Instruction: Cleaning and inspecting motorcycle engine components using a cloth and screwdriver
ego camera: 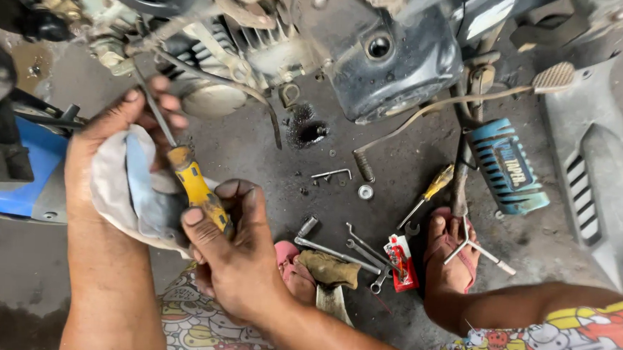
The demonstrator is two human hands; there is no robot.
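Head view puts both of my hands low and left, under the dirty grey engine block (375, 50) of a motorcycle. My right hand (240, 256) is curled tight around the yellow plastic handle of a long steel-shafted screwdriver (194, 183), thumb lying along the grip. Its shaft runs up and left across my left hand (124, 151), whose fingers pinch the shaft near its upper end; that same palm cradles a crumpled white and pale-blue cloth rag (129, 194) just under the handle.

On the stained concrete floor (270, 151) to the right lie several slim steel spanners (353, 252) beside a small red and white tube (401, 261). A second, smaller yellow-handled screwdriver (426, 195) rests near a ribbed blue metal cylinder (507, 167). A steel T-shaped wrench (474, 249) lies across my foot in a pink rubber sandal (449, 257). A small metal washer (365, 192) sits apart, near a bent steel hex key (331, 174).
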